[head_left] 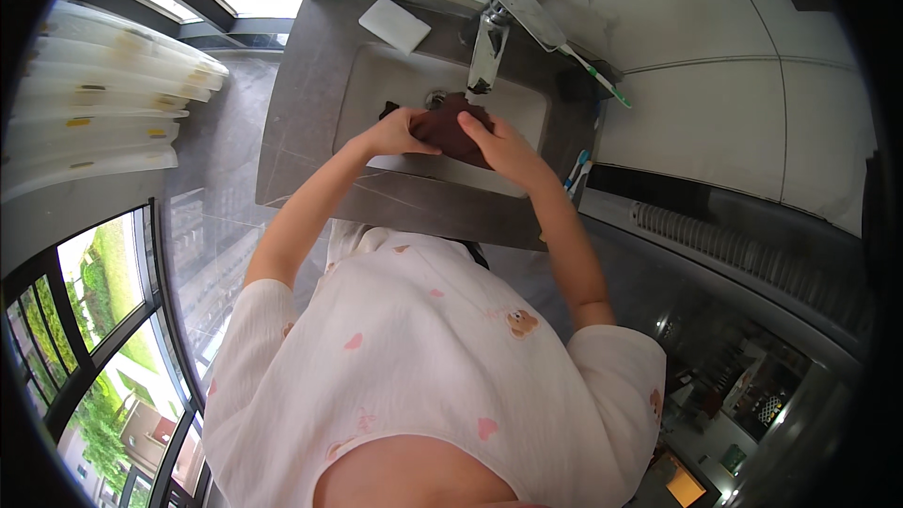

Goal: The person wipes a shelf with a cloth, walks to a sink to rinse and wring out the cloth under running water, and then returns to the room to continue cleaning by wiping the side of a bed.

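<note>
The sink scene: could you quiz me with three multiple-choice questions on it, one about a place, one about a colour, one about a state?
1. Where do both hands hold the cloth?
A. over the sink basin
B. on the floor
C. by the window

2. What colour is the cloth?
A. bright yellow
B. dark brown
C. white

3. How is the cloth held?
A. spread flat
B. hanging from the tap
C. bunched between both hands

Answers:
1 A: the left hand and right hand meet above the sink, below the tap.
2 B: the cloth looks dark brown.
3 C: it is gathered in a lump, gripped from both sides.
</note>
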`<control>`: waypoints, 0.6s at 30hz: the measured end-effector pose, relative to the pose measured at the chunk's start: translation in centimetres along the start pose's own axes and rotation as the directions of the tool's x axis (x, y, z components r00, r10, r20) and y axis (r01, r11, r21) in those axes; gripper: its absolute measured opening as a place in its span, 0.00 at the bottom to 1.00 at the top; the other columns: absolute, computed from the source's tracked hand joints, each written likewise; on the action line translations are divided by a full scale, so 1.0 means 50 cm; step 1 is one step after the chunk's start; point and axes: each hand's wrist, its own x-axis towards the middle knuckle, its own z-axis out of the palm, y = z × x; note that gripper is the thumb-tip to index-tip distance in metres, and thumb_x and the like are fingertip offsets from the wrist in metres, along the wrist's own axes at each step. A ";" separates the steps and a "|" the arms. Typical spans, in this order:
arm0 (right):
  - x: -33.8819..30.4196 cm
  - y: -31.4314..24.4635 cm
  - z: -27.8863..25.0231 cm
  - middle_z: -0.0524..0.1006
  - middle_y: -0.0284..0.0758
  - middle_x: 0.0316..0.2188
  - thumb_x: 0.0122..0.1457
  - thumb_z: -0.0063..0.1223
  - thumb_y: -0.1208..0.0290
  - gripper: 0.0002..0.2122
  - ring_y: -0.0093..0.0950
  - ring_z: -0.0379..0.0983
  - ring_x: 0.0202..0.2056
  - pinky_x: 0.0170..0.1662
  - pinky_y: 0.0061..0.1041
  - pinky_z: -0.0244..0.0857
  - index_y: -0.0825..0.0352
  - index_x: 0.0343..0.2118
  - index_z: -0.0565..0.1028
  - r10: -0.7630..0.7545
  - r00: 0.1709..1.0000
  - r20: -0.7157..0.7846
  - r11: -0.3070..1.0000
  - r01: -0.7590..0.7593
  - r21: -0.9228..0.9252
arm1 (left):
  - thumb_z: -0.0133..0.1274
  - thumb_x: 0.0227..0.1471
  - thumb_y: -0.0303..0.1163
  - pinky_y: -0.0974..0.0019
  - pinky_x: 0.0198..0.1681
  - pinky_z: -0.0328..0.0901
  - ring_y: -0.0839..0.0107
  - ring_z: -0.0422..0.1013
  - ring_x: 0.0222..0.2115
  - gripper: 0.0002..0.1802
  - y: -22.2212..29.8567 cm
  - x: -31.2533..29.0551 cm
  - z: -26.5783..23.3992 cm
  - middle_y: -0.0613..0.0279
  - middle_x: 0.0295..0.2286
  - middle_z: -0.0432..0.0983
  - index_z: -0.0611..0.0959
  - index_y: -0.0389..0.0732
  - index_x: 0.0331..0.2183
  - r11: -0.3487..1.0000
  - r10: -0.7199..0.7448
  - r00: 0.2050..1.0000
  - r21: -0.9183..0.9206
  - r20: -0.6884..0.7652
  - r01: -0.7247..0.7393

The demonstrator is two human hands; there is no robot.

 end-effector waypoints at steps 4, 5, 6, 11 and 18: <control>-0.074 -0.057 -0.030 0.69 0.32 0.30 0.51 0.37 0.58 0.19 0.20 0.63 0.32 0.37 0.16 0.55 0.71 0.34 0.66 0.069 0.989 -0.130 0.991 -0.054 0.119 | 0.58 0.26 0.32 0.72 0.29 0.59 0.74 0.65 0.24 0.20 0.045 -0.014 -0.029 0.62 0.23 0.71 0.74 0.36 0.28 1.000 0.030 0.994 0.000 -0.105 -0.031; -0.086 -0.065 -0.039 0.68 0.32 0.32 0.51 0.37 0.58 0.19 0.20 0.62 0.34 0.39 0.16 0.55 0.71 0.36 0.66 0.153 0.971 -0.181 0.980 -0.125 0.154 | 0.58 0.26 0.33 0.72 0.30 0.59 0.74 0.65 0.25 0.21 0.049 -0.019 -0.039 0.60 0.23 0.71 0.74 0.35 0.29 0.999 0.027 0.999 -0.023 -0.043 -0.028; -0.083 -0.042 -0.056 0.68 0.32 0.32 0.51 0.37 0.58 0.19 0.20 0.62 0.34 0.39 0.16 0.55 0.71 0.36 0.66 0.154 0.972 -0.177 0.980 -0.127 0.154 | 0.58 0.26 0.33 0.72 0.31 0.59 0.73 0.66 0.26 0.22 0.048 -0.021 -0.044 0.58 0.24 0.71 0.74 0.35 0.29 0.999 0.023 1.000 -0.046 0.017 -0.022; -0.026 0.155 -0.140 0.67 0.35 0.37 0.51 0.38 0.61 0.16 0.26 0.63 0.38 0.41 0.24 0.58 0.68 0.37 0.65 0.325 0.944 -0.051 0.649 -0.184 0.738 | 0.54 0.30 0.38 0.71 0.34 0.58 0.70 0.65 0.27 0.22 0.003 0.001 0.003 0.55 0.26 0.70 0.73 0.35 0.31 0.989 -0.145 0.985 0.040 0.095 0.142; 0.085 0.193 -0.120 0.66 0.38 0.38 0.49 0.38 0.54 0.24 0.30 0.62 0.39 0.42 0.25 0.54 0.73 0.40 0.61 0.517 0.798 -0.311 0.762 -0.262 0.592 | 0.35 0.44 0.44 0.68 0.44 0.51 0.67 0.58 0.42 0.22 -0.033 0.054 0.046 0.57 0.41 0.62 0.68 0.42 0.40 0.780 -0.547 0.825 -0.271 0.142 0.564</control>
